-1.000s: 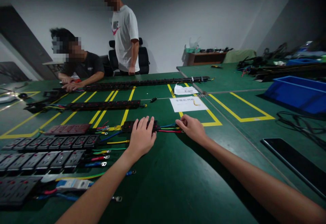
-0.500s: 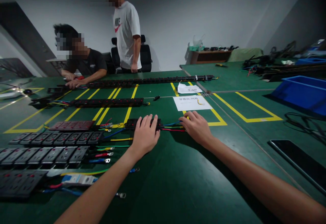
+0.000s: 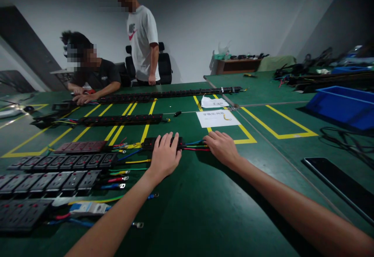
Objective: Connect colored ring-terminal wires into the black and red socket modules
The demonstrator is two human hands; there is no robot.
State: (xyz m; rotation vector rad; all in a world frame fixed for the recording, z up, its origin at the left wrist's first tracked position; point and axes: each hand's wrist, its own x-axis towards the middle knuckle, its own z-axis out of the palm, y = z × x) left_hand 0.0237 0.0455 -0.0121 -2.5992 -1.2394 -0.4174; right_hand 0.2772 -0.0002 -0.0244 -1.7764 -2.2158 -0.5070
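My left hand lies across a short black socket module, fingers over its far edge and thumb at its near side. Blue, green and red wires run from the module's right end. My right hand is closed on these wires, its fingertips pinched together; the wire ends are hidden behind it. Left of the module lie a reddish-brown socket strip and a black socket strip, with coloured leads ending in ring terminals. A yellow lead lies just left of my left hand.
Nearer left are more socket strips and a white-and-blue breaker. Long black strips lie farther back. Paper labels, a blue bin and a phone are rightward. One person works across the table; another stands.
The view has shifted slightly. My right hand has moved a little closer to the module along the wires, with its fingers curled lower. My left hand keeps its place on the module.
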